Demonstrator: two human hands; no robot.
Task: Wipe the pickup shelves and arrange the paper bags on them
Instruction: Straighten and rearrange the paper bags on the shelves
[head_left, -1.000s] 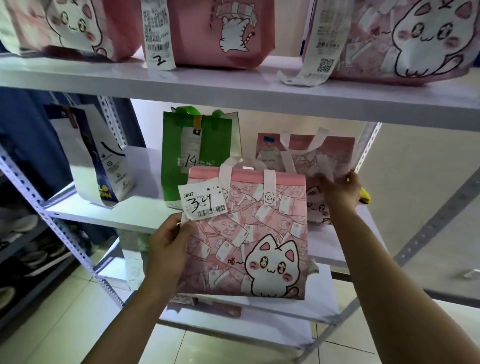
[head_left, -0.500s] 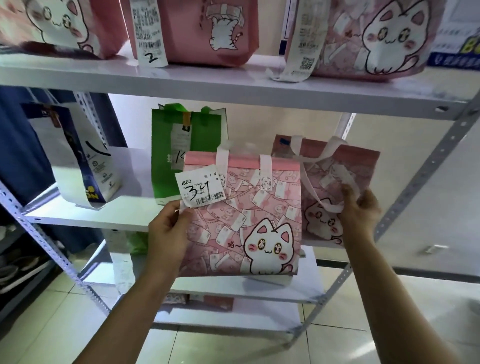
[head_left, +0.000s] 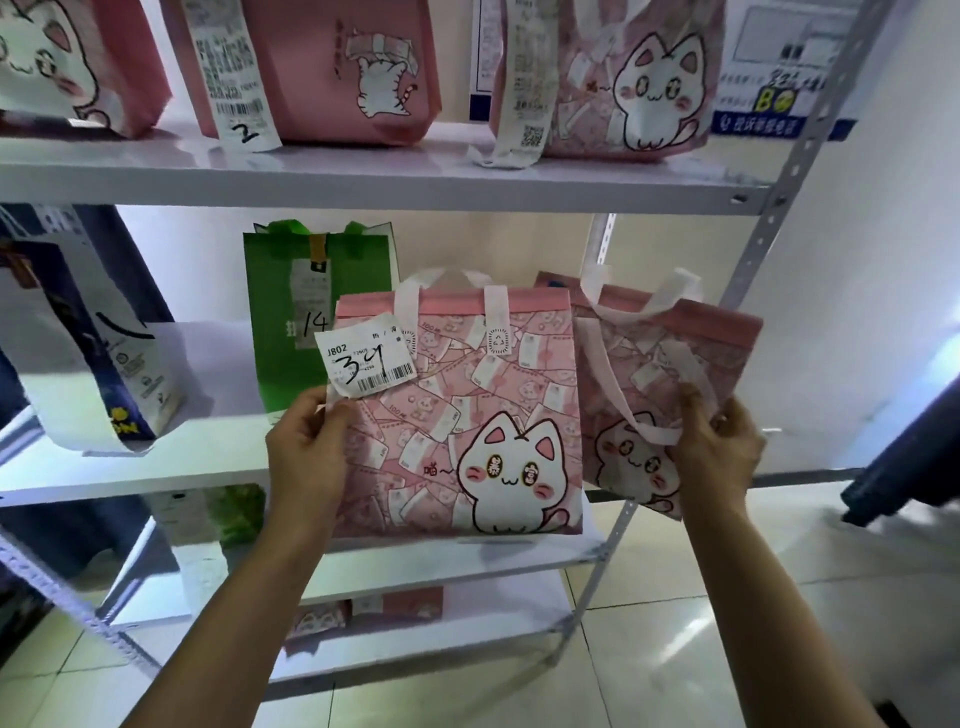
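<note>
Left hand curled on the left edge of the front pink cat bag, thumb by its "34" label; right hand gripping the second pink cat bag at its front, fingers round a white strap; both bags held before the middle shelf, second one tilted, just right of and behind the first.

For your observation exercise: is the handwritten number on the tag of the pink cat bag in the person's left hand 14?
No: the tag on the pink cat bag that the left hand grips reads 34.
</note>
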